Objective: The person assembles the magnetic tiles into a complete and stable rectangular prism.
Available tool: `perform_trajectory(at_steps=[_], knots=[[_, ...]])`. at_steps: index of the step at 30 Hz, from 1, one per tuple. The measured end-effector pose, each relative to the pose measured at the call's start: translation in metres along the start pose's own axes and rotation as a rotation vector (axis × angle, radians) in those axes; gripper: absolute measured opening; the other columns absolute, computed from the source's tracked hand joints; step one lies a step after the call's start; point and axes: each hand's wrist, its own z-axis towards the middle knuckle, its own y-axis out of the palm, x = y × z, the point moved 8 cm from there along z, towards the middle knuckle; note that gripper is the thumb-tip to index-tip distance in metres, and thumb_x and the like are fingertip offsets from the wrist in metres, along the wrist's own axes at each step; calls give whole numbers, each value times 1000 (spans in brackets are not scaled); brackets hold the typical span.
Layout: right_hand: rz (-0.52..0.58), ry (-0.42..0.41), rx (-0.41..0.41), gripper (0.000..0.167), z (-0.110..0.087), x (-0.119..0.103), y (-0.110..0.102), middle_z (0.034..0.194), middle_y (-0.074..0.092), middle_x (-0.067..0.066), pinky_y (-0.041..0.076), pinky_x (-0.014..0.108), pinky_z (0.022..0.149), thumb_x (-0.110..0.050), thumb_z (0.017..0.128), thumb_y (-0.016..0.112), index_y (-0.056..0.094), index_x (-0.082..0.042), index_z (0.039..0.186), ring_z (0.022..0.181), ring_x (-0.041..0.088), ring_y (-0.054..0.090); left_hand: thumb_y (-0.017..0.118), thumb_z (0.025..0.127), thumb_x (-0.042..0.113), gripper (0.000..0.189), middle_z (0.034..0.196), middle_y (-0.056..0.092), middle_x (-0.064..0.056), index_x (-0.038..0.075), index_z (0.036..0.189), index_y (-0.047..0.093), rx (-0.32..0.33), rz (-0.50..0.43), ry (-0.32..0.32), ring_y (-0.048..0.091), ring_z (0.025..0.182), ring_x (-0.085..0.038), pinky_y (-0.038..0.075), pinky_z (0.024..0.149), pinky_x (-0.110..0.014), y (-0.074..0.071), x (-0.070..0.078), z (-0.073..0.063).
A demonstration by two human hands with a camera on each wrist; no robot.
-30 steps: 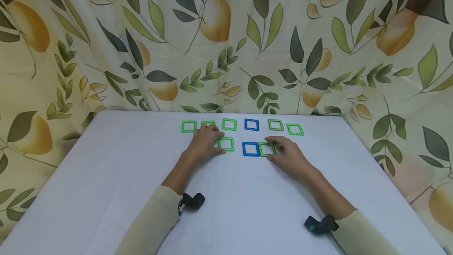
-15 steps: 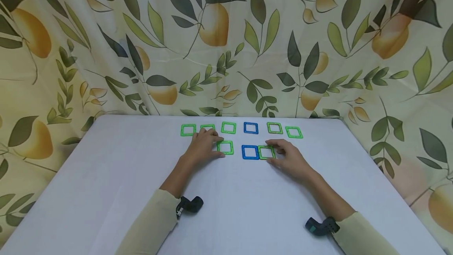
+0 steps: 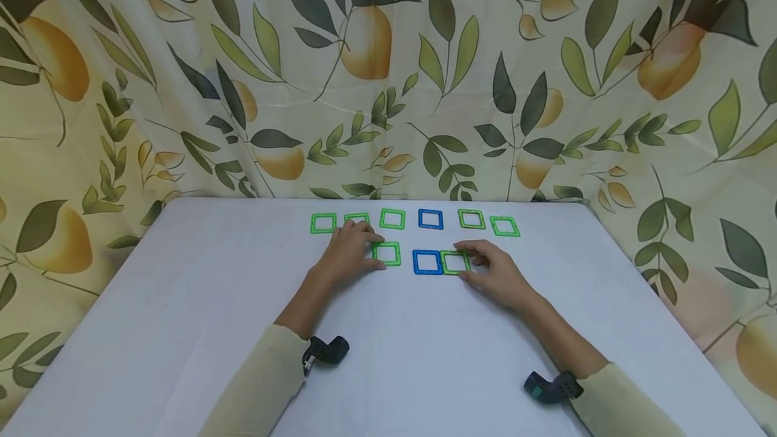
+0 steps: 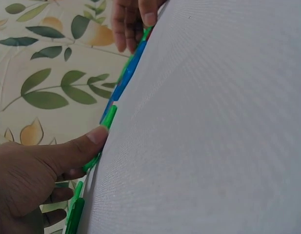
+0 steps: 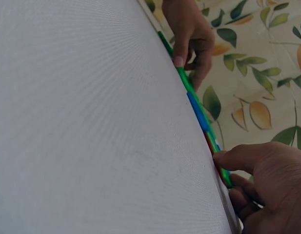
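My left hand (image 3: 351,246) holds a green square magnetic tile frame (image 3: 398,254) on the table, thumb at its near edge and fingers at the far side. In the left wrist view the thumb presses on this green frame (image 4: 110,118). My right hand (image 3: 494,267) pinches another green square frame (image 3: 455,273) between thumb and index finger. That frame's left side meets a blue square frame (image 3: 416,262), edge to edge. A gap separates the blue frame from the left-hand one. In the right wrist view, a red strip (image 5: 211,145) shows beside the pinched frame.
Behind the hands lies a spaced row of similar frames: a blue one (image 3: 430,211) in the middle, with green ones such as the leftmost (image 3: 324,215) and rightmost (image 3: 505,218) either side. My left hand partly covers one. A fruit-patterned curtain (image 3: 364,120) hangs beyond the white table (image 3: 394,356).
The blue frame and the green one joined to it have slid slightly left with my right hand. My left hand and its frame stay in place. The head view has tilted a little.
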Motion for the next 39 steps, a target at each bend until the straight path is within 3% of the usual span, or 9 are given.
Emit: perform_trajectory(at_steps=[6, 14, 20, 26, 35, 39], knots=[[41, -12, 4, 55, 1, -4, -1, 134, 67, 9, 50, 31, 94, -6, 88, 84, 64, -7, 139, 111, 24, 62, 91, 83, 38, 55, 129, 65, -4, 18, 132, 75, -8, -9, 5, 48, 120, -25, 39, 99, -47, -3, 1, 0], [49, 20, -37, 55, -2, -6, 5, 136, 65, 9, 50, 37, 97, -3, 91, 79, 61, -8, 142, 111, 24, 62, 91, 83, 38, 52, 132, 65, -3, 20, 129, 76, -35, -11, 3, 50, 122, -26, 37, 101, -52, -2, -2, -1], [76, 8, -38, 56, -1, -6, 6, 136, 66, 9, 51, 30, 95, -2, 90, 80, 61, -7, 142, 112, 24, 63, 91, 83, 40, 59, 135, 64, -4, 21, 136, 73, -53, 4, 9, 50, 123, -26, 37, 99, -51, -2, -3, 0], [97, -11, -50, 55, 0, -10, 7, 133, 67, 9, 52, 27, 94, -4, 89, 83, 63, -7, 140, 110, 24, 65, 93, 80, 40, 64, 128, 63, -4, 24, 138, 72, -65, -16, 7, 50, 119, -24, 36, 94, -47, -3, -3, -1], [83, -10, -46, 52, -1, -9, 7, 131, 68, 10, 53, 31, 94, -4, 88, 84, 64, -6, 137, 108, 25, 65, 95, 79, 36, 56, 119, 64, -1, 21, 130, 77, -81, -26, 2, 50, 113, -21, 34, 91, -43, -3, -3, -1], [92, -18, -57, 51, -2, -11, 7, 132, 67, 11, 52, 33, 95, -1, 90, 81, 64, -4, 138, 110, 25, 65, 95, 79, 34, 54, 121, 66, -1, 20, 128, 78, -79, -62, -14, 50, 118, -23, 35, 96, -45, -5, -4, -2]])
